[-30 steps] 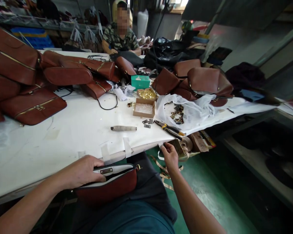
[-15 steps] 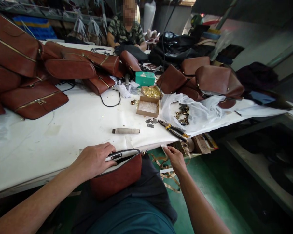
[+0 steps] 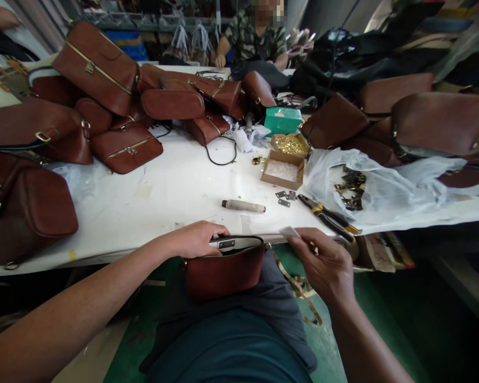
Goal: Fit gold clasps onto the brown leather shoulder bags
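Note:
A reddish-brown bag rests on my lap at the table's front edge, its top open and pale lining showing. My left hand grips its rim at the left, beside a small dark metal plate on the lining. To the right of the bag, my right hand is raised and pinches a small whitish piece between thumb and fingers. A wrapped rod lies on the table behind the bag, with several small metal plates to its right.
Pliers and a plastic bag of metal parts lie at the right. Behind are a cardboard box, a green box and piled brown bags. A person sits across the white table.
The view has turned left, showing more bags there. My right hand has turned and risen slightly, still pinching the whitish piece. My left hand stays on the bag's rim.

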### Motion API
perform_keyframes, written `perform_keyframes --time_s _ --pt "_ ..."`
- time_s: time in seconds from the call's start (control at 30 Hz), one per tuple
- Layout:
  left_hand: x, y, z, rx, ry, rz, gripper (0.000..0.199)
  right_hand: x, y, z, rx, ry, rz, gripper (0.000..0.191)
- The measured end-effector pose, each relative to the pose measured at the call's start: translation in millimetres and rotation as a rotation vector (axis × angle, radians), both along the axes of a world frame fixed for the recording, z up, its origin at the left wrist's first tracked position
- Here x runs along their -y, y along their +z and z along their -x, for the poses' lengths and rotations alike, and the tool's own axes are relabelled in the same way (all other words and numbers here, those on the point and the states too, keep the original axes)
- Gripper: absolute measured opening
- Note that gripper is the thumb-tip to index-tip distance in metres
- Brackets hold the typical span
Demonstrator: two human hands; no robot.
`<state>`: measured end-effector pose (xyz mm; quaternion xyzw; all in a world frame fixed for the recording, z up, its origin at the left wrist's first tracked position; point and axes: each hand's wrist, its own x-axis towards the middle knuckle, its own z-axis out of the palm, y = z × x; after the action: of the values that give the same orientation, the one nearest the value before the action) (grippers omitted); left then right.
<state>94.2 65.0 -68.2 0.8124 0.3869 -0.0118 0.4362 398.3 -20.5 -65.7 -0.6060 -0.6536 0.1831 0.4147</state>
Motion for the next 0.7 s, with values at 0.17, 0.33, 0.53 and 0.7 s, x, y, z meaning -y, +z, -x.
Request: perform_keyframes --time_s 0.17,0.33,0.53,0.7 --pt "2 -6.4 1 0.009 0.06 0.084 0.042 -34 21.1 73 0.095 0.51 0.379 0.021" --pt "0 -19.5 13 0.073 0.044 0.177 0.054 -25 -8.5 90 0.189 0.474 0.486 0.022" --pt "-4 -19.6 18 0.083 0.039 0.202 0.056 -13 -18.6 98 0.313 0.406 0.428 0.024" --pt "-3 -15.2 13 0.082 0.053 0.203 0.059 -16 -21.0 99 0.452 0.376 0.36 0.024"
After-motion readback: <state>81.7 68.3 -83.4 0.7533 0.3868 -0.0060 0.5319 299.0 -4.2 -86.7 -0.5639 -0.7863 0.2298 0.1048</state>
